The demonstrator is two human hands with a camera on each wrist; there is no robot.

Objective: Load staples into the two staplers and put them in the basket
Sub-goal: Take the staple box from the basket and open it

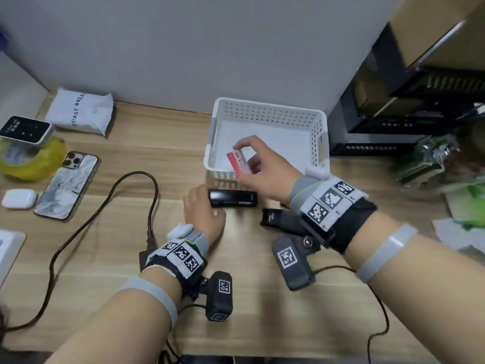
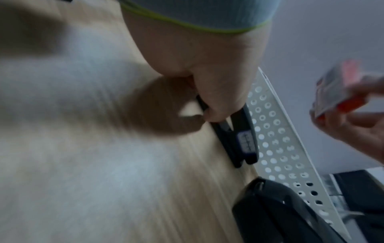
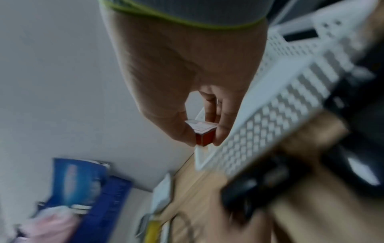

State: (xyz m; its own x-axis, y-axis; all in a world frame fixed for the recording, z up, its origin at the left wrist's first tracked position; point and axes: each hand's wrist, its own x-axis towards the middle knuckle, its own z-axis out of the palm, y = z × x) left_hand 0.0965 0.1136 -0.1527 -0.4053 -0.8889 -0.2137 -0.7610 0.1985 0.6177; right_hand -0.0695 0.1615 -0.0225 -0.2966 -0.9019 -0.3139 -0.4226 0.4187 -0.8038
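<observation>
A black stapler (image 1: 233,198) lies on the wooden desk just in front of the white perforated basket (image 1: 267,114). My left hand (image 1: 203,206) grips its left end (image 2: 228,125), thumb and fingers curled round it. A second black stapler (image 1: 275,218) lies to the right, partly hidden under my right wrist; it shows large in the left wrist view (image 2: 280,212). My right hand (image 1: 258,164) pinches a small red and white staple box (image 1: 238,164) above the basket's near wall; the box also shows between thumb and fingers (image 3: 204,133).
On the left lie a phone (image 1: 67,185), a white earbud case (image 1: 19,198), yellow tape (image 1: 31,161) under a small device, and a white bread bag (image 1: 80,111). A black cable (image 1: 105,206) loops across the desk. Black trays (image 1: 409,111) and green packaging (image 1: 430,158) crowd the right.
</observation>
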